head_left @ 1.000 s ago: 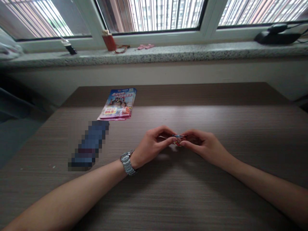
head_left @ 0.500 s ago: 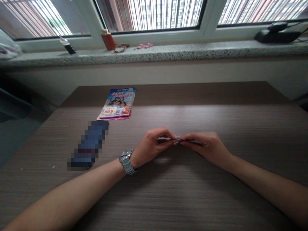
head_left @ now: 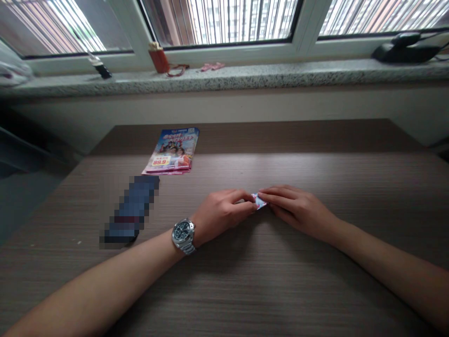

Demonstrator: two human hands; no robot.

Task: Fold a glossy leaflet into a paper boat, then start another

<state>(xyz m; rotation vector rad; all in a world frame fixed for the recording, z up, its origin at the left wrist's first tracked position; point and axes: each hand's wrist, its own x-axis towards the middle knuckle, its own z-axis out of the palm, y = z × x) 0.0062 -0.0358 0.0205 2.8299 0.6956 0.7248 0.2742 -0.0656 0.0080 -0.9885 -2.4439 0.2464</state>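
Between my hands, at the middle of the desk, is a small piece of folded printed paper, white and blue with some pink. My left hand, with a metal watch on the wrist, pinches its left side between thumb and fingers. My right hand holds the right side, its fingers close together with the tips on the top edge and the thumb low. Fingers cover much of the paper, so its full shape is hidden.
A stack of colourful flyers lies at the back left of the wooden desk. Nearer me is a blurred-out dark phone-like slab. The stone windowsill carries a red-brown case, small pink items and a black device.
Both hands have turned palm-down and lowered. The paper, seen edge-on before, now shows its printed face. My left wrist has rolled, bringing the watch dial into view.
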